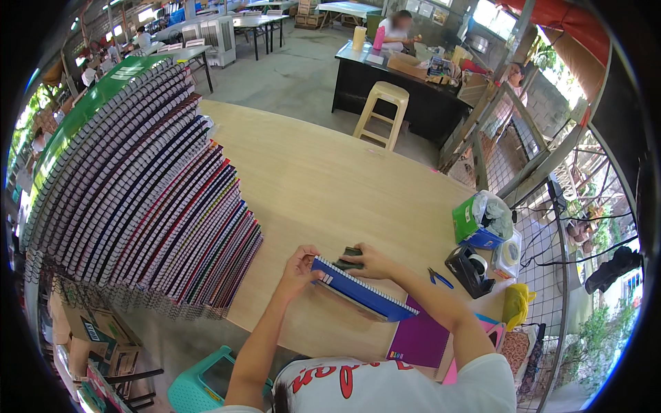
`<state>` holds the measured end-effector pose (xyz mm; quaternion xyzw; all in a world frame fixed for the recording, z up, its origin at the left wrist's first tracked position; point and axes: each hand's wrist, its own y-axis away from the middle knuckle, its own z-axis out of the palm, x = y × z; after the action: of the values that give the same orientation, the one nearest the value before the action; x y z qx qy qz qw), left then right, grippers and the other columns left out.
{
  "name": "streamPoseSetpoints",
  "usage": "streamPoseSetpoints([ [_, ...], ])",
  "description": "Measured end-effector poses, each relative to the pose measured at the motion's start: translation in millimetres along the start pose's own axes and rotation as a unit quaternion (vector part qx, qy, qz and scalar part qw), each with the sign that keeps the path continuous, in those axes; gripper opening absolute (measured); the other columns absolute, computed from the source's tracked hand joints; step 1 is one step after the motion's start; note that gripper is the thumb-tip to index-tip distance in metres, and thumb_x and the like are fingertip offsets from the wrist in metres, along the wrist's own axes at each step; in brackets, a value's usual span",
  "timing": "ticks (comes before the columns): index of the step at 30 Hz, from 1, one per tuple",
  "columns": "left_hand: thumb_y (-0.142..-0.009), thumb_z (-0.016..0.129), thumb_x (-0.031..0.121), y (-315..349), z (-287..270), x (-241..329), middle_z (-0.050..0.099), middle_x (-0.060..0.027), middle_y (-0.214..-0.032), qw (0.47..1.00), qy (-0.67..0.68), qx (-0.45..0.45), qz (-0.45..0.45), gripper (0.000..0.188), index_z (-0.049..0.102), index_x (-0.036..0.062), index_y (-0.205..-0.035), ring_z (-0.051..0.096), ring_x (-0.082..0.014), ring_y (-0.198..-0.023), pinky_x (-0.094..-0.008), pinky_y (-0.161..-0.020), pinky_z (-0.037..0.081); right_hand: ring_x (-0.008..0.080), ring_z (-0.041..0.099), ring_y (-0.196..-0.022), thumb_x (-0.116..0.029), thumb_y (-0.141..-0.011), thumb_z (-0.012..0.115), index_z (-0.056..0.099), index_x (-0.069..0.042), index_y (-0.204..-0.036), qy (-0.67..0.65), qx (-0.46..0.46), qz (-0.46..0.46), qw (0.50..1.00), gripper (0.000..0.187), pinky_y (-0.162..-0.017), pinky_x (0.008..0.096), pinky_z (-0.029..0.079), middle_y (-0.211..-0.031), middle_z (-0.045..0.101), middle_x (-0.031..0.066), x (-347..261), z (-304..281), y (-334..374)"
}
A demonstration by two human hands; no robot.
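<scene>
A blue spiral notebook [368,296] stands tilted on its long edge near the table's front, its coil turned up. My left hand [297,272] grips its left upper end, fingers pinched over the corner. Just behind the coil, my right hand [370,261] is closed on a small dark green block-like thing [350,257], whose kind I cannot make out. Whether that thing touches the coil is unclear. Beneath the notebook's right end lies a purple notebook [421,336], with pink covers [494,335] partly hidden under my right forearm.
A tall leaning stack of spiral notebooks [144,199] fills the left of the wooden table [310,158]. On the right are blue-handled pliers [441,278], a black tape dispenser [469,271], a green box [475,219] and a yellow cloth [518,305]. A stool [383,110] stands beyond.
</scene>
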<state>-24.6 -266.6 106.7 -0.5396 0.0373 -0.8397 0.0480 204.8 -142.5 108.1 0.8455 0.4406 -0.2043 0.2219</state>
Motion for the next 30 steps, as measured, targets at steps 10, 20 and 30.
streamPoseSetpoints([
  [10,-0.071,0.083,0.024,-10.5,10.0,-0.3,0.054,0.0021,-0.103,0.997,-0.012,0.068,0.036,0.032,0.062,0.0085,-0.090,0.046,-0.0086,-0.097,-0.0243,-0.084,0.036,0.0364,0.034,-0.130,-0.042,-0.083,0.065,0.036,-0.004,-0.139,0.164,0.305,0.415,0.841,0.073,-0.102,0.0517,0.034,-0.138,0.036,0.0180,104.6,76.6,225.3],
  [20,-0.078,0.076,0.008,-11.2,-0.3,1.4,0.060,0.0003,-0.094,0.999,0.022,0.033,0.015,0.024,0.063,0.0051,-0.098,0.053,-0.0077,-0.084,-0.0223,-0.074,0.042,0.0331,0.054,-0.101,-0.018,-0.092,0.051,0.050,0.000,-0.117,-0.252,0.424,0.360,0.792,0.031,-0.088,0.0384,0.043,-0.115,0.054,0.0225,71.4,2.9,174.9],
  [30,-0.077,0.074,-0.003,-16.7,7.8,5.6,0.065,-0.0054,-0.098,0.999,0.047,0.019,0.015,0.036,0.059,0.0030,-0.109,0.060,-0.0113,-0.094,-0.0244,-0.084,0.049,0.0236,0.051,-0.110,-0.020,-0.079,0.064,0.058,-0.010,-0.110,0.348,0.227,-0.155,0.896,0.033,-0.110,0.0492,0.028,-0.105,0.057,0.0069,-166.7,-121.8,48.1],
])
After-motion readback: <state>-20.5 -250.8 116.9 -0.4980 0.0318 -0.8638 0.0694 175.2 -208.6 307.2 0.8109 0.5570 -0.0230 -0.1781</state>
